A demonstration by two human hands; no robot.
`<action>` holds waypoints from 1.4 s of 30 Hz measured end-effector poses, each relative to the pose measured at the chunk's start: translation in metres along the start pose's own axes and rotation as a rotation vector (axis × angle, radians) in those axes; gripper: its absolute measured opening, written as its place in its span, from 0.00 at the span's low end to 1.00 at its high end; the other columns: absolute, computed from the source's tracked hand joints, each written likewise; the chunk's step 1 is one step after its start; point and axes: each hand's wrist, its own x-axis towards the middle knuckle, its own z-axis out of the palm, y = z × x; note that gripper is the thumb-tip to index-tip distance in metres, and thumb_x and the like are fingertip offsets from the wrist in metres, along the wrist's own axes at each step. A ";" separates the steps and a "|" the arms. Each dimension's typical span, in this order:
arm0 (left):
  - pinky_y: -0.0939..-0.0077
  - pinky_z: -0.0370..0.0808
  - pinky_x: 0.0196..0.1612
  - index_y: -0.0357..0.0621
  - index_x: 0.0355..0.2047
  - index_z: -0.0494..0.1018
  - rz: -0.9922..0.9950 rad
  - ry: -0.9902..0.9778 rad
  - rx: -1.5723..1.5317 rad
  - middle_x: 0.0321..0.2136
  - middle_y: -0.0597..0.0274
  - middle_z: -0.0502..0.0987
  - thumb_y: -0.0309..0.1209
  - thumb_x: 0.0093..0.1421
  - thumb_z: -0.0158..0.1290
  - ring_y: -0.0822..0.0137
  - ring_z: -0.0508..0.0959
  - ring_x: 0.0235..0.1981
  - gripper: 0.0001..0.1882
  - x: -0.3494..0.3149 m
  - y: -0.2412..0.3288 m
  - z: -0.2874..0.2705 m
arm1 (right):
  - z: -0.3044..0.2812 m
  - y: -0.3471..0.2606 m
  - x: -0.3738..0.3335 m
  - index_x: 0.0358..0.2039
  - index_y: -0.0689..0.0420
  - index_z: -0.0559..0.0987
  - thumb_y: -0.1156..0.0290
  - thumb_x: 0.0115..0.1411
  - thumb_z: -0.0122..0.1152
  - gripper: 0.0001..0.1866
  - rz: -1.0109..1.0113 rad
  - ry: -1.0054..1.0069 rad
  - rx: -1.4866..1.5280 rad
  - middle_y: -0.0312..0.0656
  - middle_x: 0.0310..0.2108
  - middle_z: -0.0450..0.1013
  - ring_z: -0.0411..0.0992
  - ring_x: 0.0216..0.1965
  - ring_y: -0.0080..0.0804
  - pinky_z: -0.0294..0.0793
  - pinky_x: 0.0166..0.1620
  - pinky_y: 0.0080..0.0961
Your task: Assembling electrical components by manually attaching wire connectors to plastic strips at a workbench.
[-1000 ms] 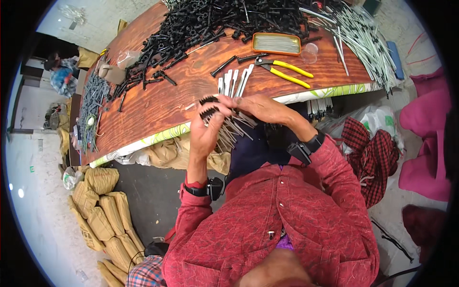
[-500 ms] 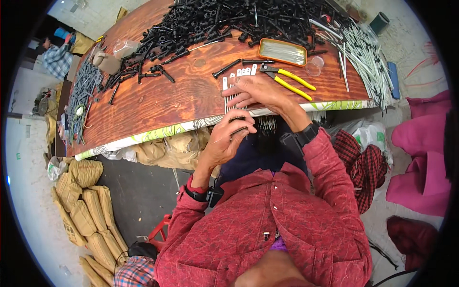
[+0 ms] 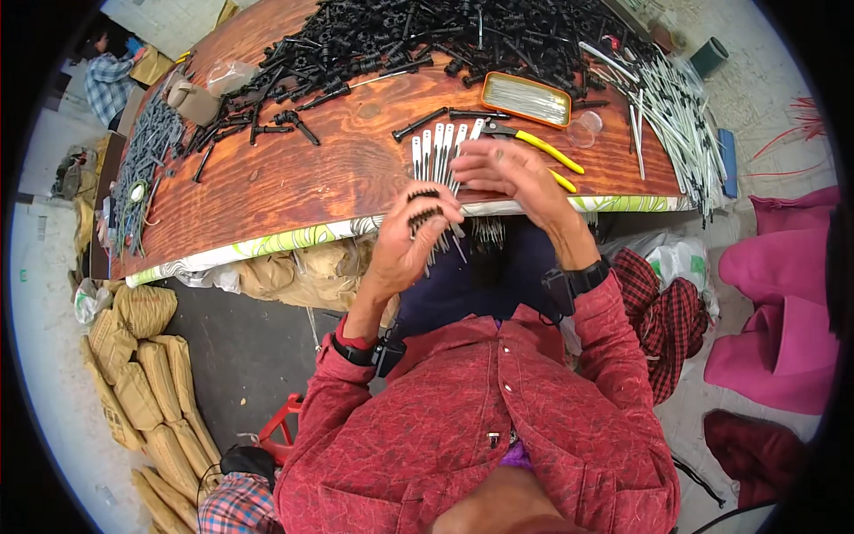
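My left hand [image 3: 405, 238] is curled at the table's front edge, around small black ridged pieces [image 3: 425, 216] that show between its fingers. My right hand [image 3: 520, 182] is just to the right, a little higher; its fingers stretch leftward, apart, and nothing shows in them. Between and behind the hands lies a fanned row of white flat-headed strips [image 3: 439, 147] with thin stems, some reaching past the table edge under my left hand. Cutting pliers [image 3: 543, 148] with yellow handles lie behind my right hand, which partly hides them.
On the wooden table [image 3: 294, 182] are a heap of black plastic fittings [image 3: 391, 36], an orange-rimmed tin [image 3: 525, 98] of thin pins, a clear round lid [image 3: 584, 130] and a bundle of white rods [image 3: 672, 116]. Grey fittings [image 3: 156, 160] pile up at left. Another person [image 3: 108, 84] is at far left.
My right hand has moved right and drawn away from my left hand, uncovering more of the white strips. My left hand has shifted slightly left, and the black ridged pieces show more plainly.
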 end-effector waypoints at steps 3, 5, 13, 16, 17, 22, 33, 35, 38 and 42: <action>0.69 0.70 0.50 0.38 0.36 0.75 -0.029 0.049 -0.152 0.39 0.58 0.73 0.29 0.65 0.51 0.62 0.74 0.44 0.07 0.016 -0.002 0.003 | 0.017 0.002 -0.006 0.58 0.65 0.68 0.56 0.67 0.52 0.28 -0.096 -0.126 -0.107 0.47 0.47 0.75 0.76 0.45 0.36 0.75 0.50 0.28; 0.69 0.69 0.51 0.37 0.36 0.75 -0.059 0.059 -0.223 0.39 0.58 0.73 0.31 0.66 0.50 0.63 0.74 0.45 0.09 0.024 -0.004 0.001 | 0.027 -0.006 -0.004 0.55 0.66 0.69 0.52 0.63 0.58 0.32 -0.227 -0.161 -0.356 0.48 0.45 0.76 0.76 0.44 0.39 0.75 0.49 0.29; 0.67 0.68 0.53 0.38 0.36 0.75 -0.069 0.004 -0.312 0.39 0.58 0.74 0.32 0.65 0.51 0.61 0.72 0.47 0.09 0.051 -0.019 0.005 | 0.020 -0.007 0.009 0.48 0.63 0.72 0.45 0.45 0.73 0.39 -0.249 -0.135 -0.904 0.53 0.38 0.76 0.76 0.42 0.43 0.74 0.44 0.34; 0.62 0.68 0.53 0.39 0.36 0.74 0.160 -0.113 0.044 0.39 0.58 0.74 0.31 0.63 0.53 0.56 0.72 0.48 0.08 0.059 -0.022 0.006 | 0.021 0.005 0.007 0.46 0.61 0.73 0.47 0.44 0.75 0.37 -0.231 -0.173 -0.854 0.52 0.38 0.76 0.76 0.41 0.44 0.74 0.43 0.35; 0.62 0.68 0.53 0.39 0.36 0.74 0.166 -0.094 0.049 0.39 0.58 0.74 0.31 0.63 0.53 0.56 0.72 0.48 0.08 0.060 -0.024 0.006 | 0.020 0.009 0.005 0.46 0.60 0.74 0.49 0.44 0.75 0.35 -0.200 -0.186 -0.810 0.50 0.38 0.76 0.76 0.41 0.44 0.74 0.43 0.34; 0.58 0.67 0.54 0.41 0.34 0.76 0.290 -0.188 0.173 0.39 0.58 0.73 0.31 0.59 0.55 0.52 0.71 0.50 0.07 0.055 -0.027 0.012 | 0.016 0.018 -0.007 0.45 0.58 0.75 0.57 0.47 0.73 0.28 -0.050 -0.194 -0.656 0.47 0.39 0.76 0.75 0.41 0.46 0.74 0.44 0.35; 0.57 0.69 0.53 0.44 0.39 0.75 0.293 -0.280 0.029 0.42 0.56 0.74 0.29 0.56 0.57 0.49 0.72 0.50 0.10 0.060 -0.027 0.005 | 0.012 0.026 0.008 0.45 0.57 0.76 0.63 0.50 0.69 0.23 -0.448 -0.185 -0.783 0.46 0.41 0.75 0.74 0.42 0.47 0.74 0.45 0.38; 0.58 0.69 0.54 0.46 0.49 0.72 0.221 -0.220 -0.046 0.45 0.55 0.73 0.34 0.56 0.59 0.51 0.71 0.52 0.20 0.054 -0.030 0.006 | 0.011 0.026 0.011 0.45 0.57 0.76 0.64 0.50 0.69 0.22 -0.439 -0.190 -0.772 0.47 0.41 0.75 0.74 0.42 0.47 0.74 0.45 0.38; 0.59 0.69 0.55 0.47 0.57 0.67 0.122 -0.137 -0.124 0.48 0.54 0.72 0.39 0.55 0.62 0.53 0.71 0.54 0.30 0.042 -0.026 0.003 | 0.015 0.020 0.019 0.46 0.57 0.77 0.64 0.52 0.70 0.22 -0.256 -0.283 -0.665 0.43 0.42 0.73 0.73 0.45 0.40 0.73 0.47 0.32; 0.58 0.67 0.58 0.48 0.64 0.59 -0.010 0.100 -0.259 0.53 0.52 0.70 0.47 0.48 0.67 0.54 0.70 0.56 0.46 0.027 -0.018 0.001 | 0.022 0.007 0.022 0.37 0.58 0.81 0.65 0.52 0.70 0.14 -0.089 -0.309 -0.630 0.39 0.35 0.75 0.75 0.40 0.34 0.73 0.43 0.29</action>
